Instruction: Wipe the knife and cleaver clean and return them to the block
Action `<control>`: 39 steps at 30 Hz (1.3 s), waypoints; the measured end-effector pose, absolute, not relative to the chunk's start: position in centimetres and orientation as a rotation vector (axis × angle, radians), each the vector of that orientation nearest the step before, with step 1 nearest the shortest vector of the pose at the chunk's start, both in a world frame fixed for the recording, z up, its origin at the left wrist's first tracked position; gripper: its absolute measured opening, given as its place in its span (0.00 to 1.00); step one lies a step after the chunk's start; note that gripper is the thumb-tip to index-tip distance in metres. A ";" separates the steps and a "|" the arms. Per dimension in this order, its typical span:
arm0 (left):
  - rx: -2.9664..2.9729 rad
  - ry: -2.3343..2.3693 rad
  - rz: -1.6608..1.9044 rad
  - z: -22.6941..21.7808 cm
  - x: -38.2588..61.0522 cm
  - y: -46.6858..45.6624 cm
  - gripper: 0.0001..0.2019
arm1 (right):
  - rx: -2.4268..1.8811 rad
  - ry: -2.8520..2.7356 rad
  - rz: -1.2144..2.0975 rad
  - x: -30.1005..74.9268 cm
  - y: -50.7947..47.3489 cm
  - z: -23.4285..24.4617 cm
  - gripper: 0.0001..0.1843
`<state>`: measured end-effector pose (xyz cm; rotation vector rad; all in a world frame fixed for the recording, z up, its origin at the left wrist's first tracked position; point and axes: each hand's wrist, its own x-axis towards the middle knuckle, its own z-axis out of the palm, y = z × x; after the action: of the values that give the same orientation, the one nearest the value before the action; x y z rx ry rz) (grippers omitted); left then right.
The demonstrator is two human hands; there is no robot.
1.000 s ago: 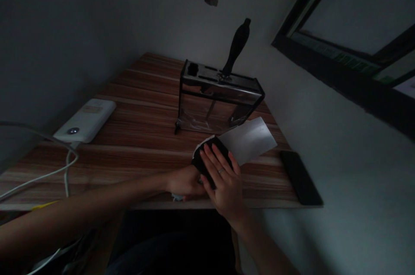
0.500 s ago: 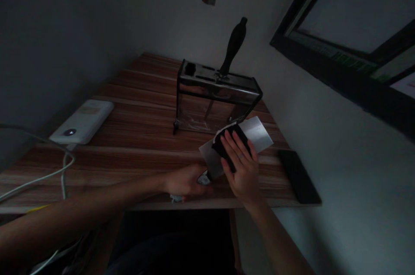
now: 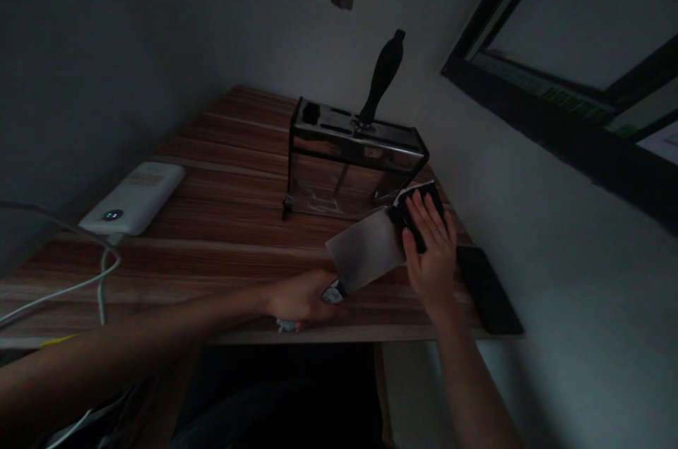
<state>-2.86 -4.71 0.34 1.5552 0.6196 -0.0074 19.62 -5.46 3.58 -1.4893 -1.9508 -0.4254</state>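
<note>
My left hand (image 3: 301, 296) is closed round the handle of a cleaver (image 3: 365, 255). The wide metal blade points right and away from me, over the table's front part. A black cloth (image 3: 405, 223) with a pale edge lies over the blade's far end and hides it. My right hand (image 3: 431, 248) presses on this cloth with its fingers laid along it, a ring on one finger. Just beyond the blade stands a knife block (image 3: 360, 142) with see-through sides and a metal top. One black-handled tool (image 3: 386, 71) sticks up from its slots.
A white power bank (image 3: 140, 198) with a cable (image 3: 103, 286) plugged in lies at the left of the wood-grain table (image 3: 227, 188). At the right edge, by the wall, is a black phone-like slab (image 3: 490, 290). A dark-framed board (image 3: 556, 110) is on the right wall.
My right hand has slid the black cloth right along the blade, from its middle to its far end, baring the part near the handle. The left hand and cleaver have stayed put.
</note>
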 end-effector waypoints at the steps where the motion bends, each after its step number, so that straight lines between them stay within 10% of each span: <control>1: 1.548 0.616 -0.002 0.3 -2.9 -4.7 0.10 | -1.492 -1.942 -0.420 19.7 -5.3 3.6 0.24; 39: 1.571 0.557 0.138 -1.0 -2.9 -4.7 0.05 | -1.436 -2.128 -0.265 11.2 -10.0 0.6 0.28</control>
<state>-2.88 -4.73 -1.04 1.5706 0.5567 0.1379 11.20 -9.98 0.58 -1.4357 -2.1278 -0.2654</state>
